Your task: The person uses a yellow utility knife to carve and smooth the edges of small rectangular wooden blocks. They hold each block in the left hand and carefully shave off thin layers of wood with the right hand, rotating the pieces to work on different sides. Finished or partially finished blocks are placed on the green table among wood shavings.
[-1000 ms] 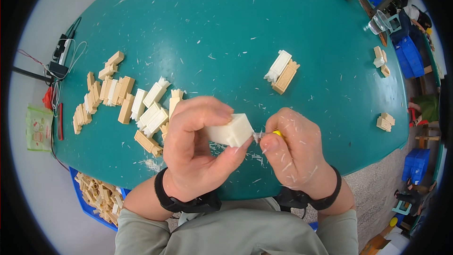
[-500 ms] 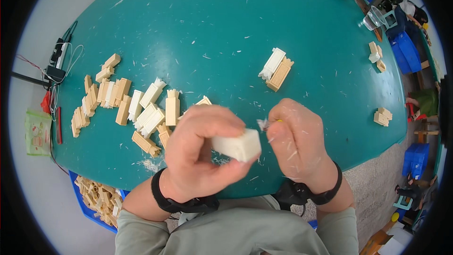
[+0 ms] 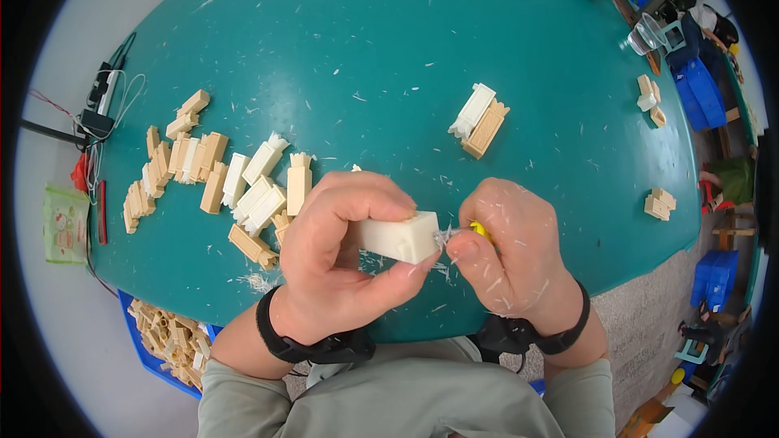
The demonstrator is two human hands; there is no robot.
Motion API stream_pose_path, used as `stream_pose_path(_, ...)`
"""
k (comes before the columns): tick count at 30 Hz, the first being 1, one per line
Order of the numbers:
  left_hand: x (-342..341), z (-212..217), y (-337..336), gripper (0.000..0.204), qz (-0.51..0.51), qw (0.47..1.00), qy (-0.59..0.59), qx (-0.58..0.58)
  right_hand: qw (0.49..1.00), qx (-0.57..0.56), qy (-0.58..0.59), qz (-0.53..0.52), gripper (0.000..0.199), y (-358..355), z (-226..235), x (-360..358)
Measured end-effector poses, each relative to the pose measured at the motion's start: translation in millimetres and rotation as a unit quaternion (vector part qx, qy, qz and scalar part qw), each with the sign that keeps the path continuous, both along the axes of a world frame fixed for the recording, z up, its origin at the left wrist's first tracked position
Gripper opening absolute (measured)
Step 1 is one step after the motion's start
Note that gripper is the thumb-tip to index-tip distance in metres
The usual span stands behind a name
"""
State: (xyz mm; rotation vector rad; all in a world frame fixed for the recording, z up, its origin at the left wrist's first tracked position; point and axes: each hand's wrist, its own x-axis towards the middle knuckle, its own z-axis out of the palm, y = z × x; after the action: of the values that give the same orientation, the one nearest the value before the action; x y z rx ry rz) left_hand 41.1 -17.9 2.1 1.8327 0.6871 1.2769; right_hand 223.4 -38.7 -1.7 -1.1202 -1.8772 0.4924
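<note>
My left hand [image 3: 349,251] is closed around a cream rectangular block [image 3: 398,237], thumb below and fingers above, with its end turned toward my right hand. In my right fist [image 3: 511,247] is a small tool with a yellow handle [image 3: 480,231], mostly hidden by the fingers. Pale shavings [image 3: 443,237] cling at its tip, right at the block's end face. Bits of shaving stick to the right hand's skin too. Left of my left hand lie several cream and tan blocks [image 3: 264,204] with carved ends.
Shavings dot the green table [image 3: 349,24]. A white and a tan block [image 3: 485,130] lie side by side beyond my right hand. Small block groups [image 3: 660,203] sit near the right edge. At lower left is a blue bin [image 3: 150,361] full of pieces; a power strip [image 3: 105,93] lies far left.
The block has tilted and shifted slightly left, showing its end face more squarely. The tool's tip has come to that end, and more of the yellow handle shows.
</note>
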Motion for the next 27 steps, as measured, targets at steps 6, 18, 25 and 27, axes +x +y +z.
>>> stream_pose_path(6, -1.6, 0.2, 2.1, 0.035, -0.012, 1.0, 0.002, -0.01, 1.0, 0.007, -0.014, -0.004, 0.032, 0.5, 0.8, 0.8)
stream_pose_path(18, 1.5, 7.4, -4.2, 0.03, -0.188, 0.981, 0.033, -0.029, 0.995, -0.033, -0.017, -0.094, 0.033, 7.6, -3.7, 2.5)
stream_pose_path(25, -1.2, 0.9, 6.4, 0.039, -0.105, 0.991, 0.054, -0.063, 0.964, -0.185, 0.19, 0.0, 0.033, 0.6, 5.7, 6.5)
stream_pose_path(27, 0.2, -1.5, 6.1, 0.041, -0.082, 0.994, 0.054, -0.05, 0.963, -0.18, 0.198, 0.022, 0.032, 0.2, 2.9, 6.6)
